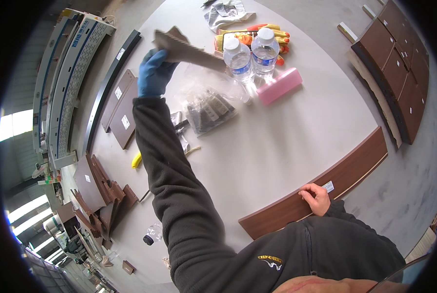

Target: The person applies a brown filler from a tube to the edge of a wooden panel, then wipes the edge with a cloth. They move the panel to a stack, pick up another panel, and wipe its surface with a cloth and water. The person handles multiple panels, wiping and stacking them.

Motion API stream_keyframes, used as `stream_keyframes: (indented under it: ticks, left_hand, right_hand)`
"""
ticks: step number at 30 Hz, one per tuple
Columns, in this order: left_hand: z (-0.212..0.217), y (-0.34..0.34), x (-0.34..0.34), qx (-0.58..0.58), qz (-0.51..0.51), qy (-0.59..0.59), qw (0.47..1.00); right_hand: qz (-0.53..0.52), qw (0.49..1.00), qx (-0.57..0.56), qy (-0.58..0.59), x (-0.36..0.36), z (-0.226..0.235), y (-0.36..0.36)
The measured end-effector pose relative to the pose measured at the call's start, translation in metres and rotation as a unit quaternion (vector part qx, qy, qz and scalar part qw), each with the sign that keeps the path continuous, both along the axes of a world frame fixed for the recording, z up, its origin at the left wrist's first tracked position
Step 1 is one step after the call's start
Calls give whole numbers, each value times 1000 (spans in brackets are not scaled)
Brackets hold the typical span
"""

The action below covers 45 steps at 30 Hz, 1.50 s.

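My left hand (156, 72), in a blue glove, is raised over the far left of the table. It grips a grey-brown, cardboard-like piece (191, 49) with a ridged edge, blurred in part. Below that piece lies a clear plastic bag (211, 110) with dark items inside. My bare right hand (317, 198) rests with curled fingers on a long brown board (277, 213) along the near edge, beside a white label (328, 186). Whether its fingers pinch anything is hidden.
Two water bottles (239, 62), a pink block (279, 86) and patterned gloves (282, 36) stand or lie beyond the bag. Brown panels (123, 117) and a black bar (106, 93) lie at left. Stacked brown panels (399, 73) stand at far right. A small bottle (154, 233) lies near my left arm.
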State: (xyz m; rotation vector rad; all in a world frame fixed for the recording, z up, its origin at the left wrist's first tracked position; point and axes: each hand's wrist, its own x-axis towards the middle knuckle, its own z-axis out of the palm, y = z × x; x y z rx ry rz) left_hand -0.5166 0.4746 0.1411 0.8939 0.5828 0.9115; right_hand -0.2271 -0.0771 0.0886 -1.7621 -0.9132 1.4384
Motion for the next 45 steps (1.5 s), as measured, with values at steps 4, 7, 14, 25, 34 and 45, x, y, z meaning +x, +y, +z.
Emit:
stream_keyframes:
  ticks: [4,7,14,25,34,45]
  left_hand:
    - [23,-15,-28,-12,0,-15,1000]
    - [10,-1,-40,-52,64,36,996]
    - [-69,30,-30,-34,144,458,876]
    - [-52,-13,140,205,-133,861,446]
    - [-64,5,94,185,120,594,773]
    - [69,-76,10,187,160,134,960]
  right_hand:
    - [1,1000,-3,-5,-4,2,3]
    - [4,1000,-10,3,-7,4,4]
    - [8,1000,0,-5,-8,2,2]
    - [15,1000,-22,-16,-9,-7,6]
    - [3,1000,7,-10,-5,-2,2]
    - [13,998,68,-6,-8,25,-12]
